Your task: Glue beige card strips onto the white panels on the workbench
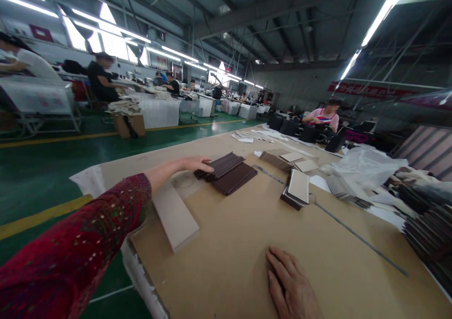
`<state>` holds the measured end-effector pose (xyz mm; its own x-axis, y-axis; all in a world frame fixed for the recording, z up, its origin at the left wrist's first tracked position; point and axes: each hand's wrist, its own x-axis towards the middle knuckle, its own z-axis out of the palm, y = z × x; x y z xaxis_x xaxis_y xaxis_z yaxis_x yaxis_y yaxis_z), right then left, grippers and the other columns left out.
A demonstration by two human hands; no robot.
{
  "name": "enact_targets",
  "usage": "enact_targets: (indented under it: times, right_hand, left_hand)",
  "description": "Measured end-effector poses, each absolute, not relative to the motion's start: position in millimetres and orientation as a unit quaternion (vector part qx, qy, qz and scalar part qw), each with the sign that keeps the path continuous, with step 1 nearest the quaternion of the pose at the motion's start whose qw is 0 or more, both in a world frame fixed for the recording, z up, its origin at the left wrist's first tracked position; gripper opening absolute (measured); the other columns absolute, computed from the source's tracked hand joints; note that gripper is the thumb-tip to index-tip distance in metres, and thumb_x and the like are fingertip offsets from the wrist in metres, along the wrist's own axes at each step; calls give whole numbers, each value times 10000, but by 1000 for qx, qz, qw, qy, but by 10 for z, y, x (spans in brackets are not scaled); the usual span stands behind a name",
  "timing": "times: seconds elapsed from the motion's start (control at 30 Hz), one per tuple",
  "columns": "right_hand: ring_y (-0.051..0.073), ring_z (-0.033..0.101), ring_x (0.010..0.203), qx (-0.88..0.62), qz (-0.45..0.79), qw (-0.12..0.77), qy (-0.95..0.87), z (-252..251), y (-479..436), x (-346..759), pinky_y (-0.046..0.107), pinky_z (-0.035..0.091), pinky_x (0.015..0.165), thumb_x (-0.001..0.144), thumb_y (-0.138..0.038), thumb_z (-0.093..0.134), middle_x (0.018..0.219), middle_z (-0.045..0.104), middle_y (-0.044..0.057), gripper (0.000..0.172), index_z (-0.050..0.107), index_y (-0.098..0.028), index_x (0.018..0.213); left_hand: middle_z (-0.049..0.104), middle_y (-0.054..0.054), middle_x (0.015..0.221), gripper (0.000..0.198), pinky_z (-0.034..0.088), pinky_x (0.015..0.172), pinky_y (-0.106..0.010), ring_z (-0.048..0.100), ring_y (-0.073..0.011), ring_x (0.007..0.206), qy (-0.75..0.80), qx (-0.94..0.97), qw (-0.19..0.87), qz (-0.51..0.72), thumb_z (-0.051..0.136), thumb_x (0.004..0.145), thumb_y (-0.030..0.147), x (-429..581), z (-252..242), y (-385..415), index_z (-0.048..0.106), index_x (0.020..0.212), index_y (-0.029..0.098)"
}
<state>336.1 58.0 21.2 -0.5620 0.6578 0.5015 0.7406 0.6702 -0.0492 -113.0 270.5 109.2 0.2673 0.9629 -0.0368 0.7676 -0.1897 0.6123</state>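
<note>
Left hand on the dark cards, right hand flat on the worktop.

The left hand (197, 163), at the end of an outstretched arm in a red patterned sleeve, lies palm down with fingers extended on the near-left edge of the dark cards (231, 173), touching but not gripping them. The cards sit as a fanned pile over a flat pile, left of centre on the brown worktop (229, 253). The right hand (293, 286) rests open, palm down, on bare worktop at the near edge, well apart from the cards. A grey board (175, 217) lies below the left forearm, near the worktop's left edge. A small stack (297, 188) with a pale top sits right of the cards, and crumpled plastic (365, 168) lies beyond it. Another person (324, 115) in pink sits at the far end.
</note>
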Motion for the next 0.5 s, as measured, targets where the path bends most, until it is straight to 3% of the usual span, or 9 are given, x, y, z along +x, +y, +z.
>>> enact_targets:
  times: [0.27, 0.5]
  right_hand:
    - [256, 733, 989, -337, -163, 298, -878, 12, 744, 3433, 360, 651, 807, 921, -267, 587, 1181, 748, 95, 303, 718, -181, 1180]
    - [264, 735, 968, -336, -176, 306, -873, -25, 765, 3430, 364, 647, 777, 897, -254, 587, 1161, 757, 85, 303, 717, -188, 1163]
  left_hand:
    - [638, -93, 1236, 369, 568, 920, -464, 649, -263, 1078, 616, 699, 312, 186, 626, 982, 413, -1129, 886, 2852, 616, 1237, 148]
    - [632, -85, 1238, 368, 579, 895, -449, 649, -271, 1067, 639, 702, 261, 176, 644, 971, 398, -1119, 865, 2976, 616, 1237, 145]
